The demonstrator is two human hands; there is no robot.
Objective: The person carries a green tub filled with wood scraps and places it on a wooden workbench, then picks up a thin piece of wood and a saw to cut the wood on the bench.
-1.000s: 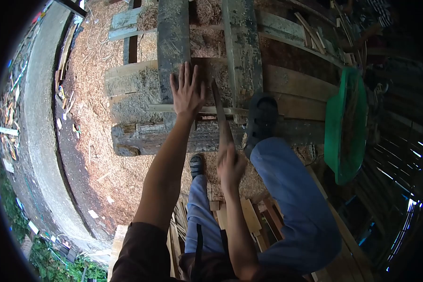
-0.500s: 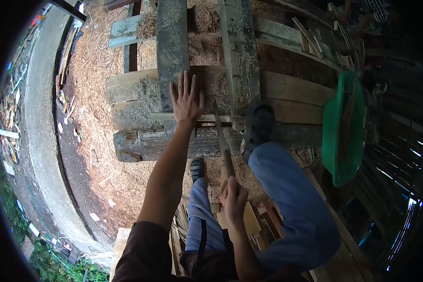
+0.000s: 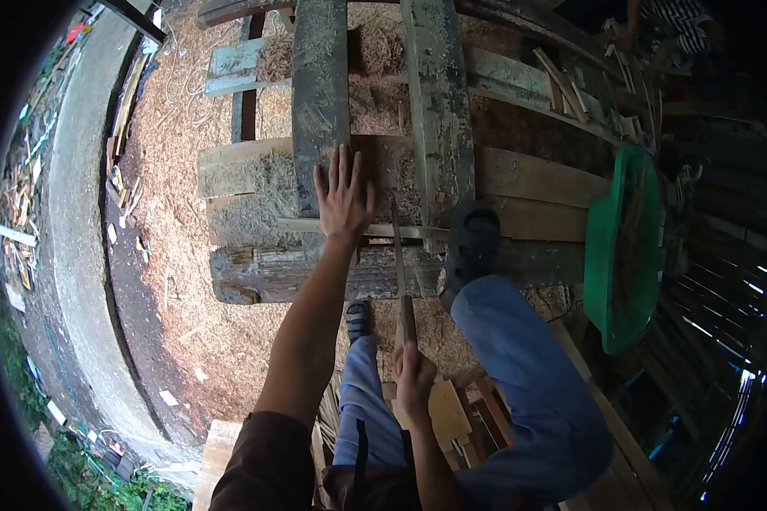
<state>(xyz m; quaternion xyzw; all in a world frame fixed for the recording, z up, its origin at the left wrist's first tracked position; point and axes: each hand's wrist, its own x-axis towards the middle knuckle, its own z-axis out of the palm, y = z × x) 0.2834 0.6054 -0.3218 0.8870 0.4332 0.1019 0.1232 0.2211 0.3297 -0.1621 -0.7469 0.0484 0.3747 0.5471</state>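
Note:
A thin wooden strip (image 3: 298,225) lies crosswise over the worn planks of a low wooden platform. My left hand (image 3: 343,204) is flat on the strip and the dark plank (image 3: 320,94) beneath it, fingers spread and pointing away from me. My right hand (image 3: 415,381) is closed around the handle of a handsaw (image 3: 400,260). Its narrow blade points away from me and crosses the strip to the right of my left hand. My shoe (image 3: 475,238) rests on the platform at the strip's right end, hiding that end.
A green plastic tub (image 3: 599,272) stands at the right. Thick weathered timber (image 3: 315,272) forms the platform's near edge. Wood shavings (image 3: 222,328) cover the ground, and wooden boards (image 3: 447,413) lie below my right hand. Another person (image 3: 677,30) is at the far right.
My right hand has drawn the saw slightly back toward me. My left hand stays on the strip. The whole view has shifted a little.

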